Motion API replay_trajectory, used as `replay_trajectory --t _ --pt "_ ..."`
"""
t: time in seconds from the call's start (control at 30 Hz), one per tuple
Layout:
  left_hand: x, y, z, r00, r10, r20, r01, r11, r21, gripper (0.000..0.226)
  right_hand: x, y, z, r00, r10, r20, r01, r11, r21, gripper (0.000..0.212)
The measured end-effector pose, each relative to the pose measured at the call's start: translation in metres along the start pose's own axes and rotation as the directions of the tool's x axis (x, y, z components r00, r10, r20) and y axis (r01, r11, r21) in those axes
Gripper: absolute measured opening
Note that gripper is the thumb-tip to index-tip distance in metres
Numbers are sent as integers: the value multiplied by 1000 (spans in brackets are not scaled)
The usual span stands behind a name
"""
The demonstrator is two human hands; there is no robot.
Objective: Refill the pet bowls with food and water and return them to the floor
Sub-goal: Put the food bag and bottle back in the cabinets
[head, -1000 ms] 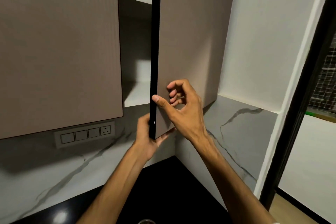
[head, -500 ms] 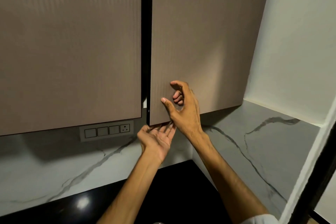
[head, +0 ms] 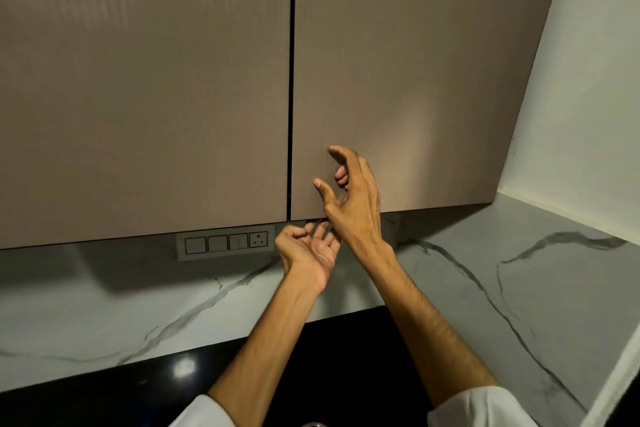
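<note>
Taupe, finely ribbed cabinet doors fill most of what I see: the right cabinet door (head: 398,80) sits flush with the left cabinet door (head: 145,87), only a thin dark seam between them, so the cupboard reads as closed. My right hand (head: 349,198) hovers in front of the lower left corner of the right door, fingers spread and loosely bent, holding nothing; I cannot tell whether any fingertip touches the panel. My left hand (head: 308,250) is just under the door's bottom edge, palm up, fingers relaxed and lightly curled, also empty.

Below runs a white marble backsplash (head: 104,305) with grey veins, a switch plate (head: 225,243) set into it, and a glossy black desk (head: 346,357) beneath my forearms.

The pet bowls are nowhere in view, nor is any food or water, so I cannot say where they stand or whether either is filled. A sliver of a round metal rim shows at the very bottom edge, too little to identify. Judging from this alone, I can confirm nothing of the refill as done, and returning bowls to the floor remains ahead.
</note>
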State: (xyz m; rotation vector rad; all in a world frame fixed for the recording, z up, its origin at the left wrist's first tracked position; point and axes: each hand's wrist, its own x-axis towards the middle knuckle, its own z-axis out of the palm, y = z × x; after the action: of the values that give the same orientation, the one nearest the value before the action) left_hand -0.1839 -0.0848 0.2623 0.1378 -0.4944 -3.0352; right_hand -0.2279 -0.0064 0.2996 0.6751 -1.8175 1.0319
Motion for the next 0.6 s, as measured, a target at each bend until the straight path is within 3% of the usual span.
replay_trajectory --t 0.3,0.43,0.6 --pt "0 10 -10 998 39 -41 -35 995 89 13 -4 1 0 1000 25 17 -25 999 44 58" --pt "-4 30 -21 991 100 -93 -98 995 26 20 -12 -9 1 995 101 7 -100 982 158 40" --pt "-11 56 -30 980 168 -106 -172 985 -28 10 -21 -24 3 986 166 -14 -158 961 227 25"
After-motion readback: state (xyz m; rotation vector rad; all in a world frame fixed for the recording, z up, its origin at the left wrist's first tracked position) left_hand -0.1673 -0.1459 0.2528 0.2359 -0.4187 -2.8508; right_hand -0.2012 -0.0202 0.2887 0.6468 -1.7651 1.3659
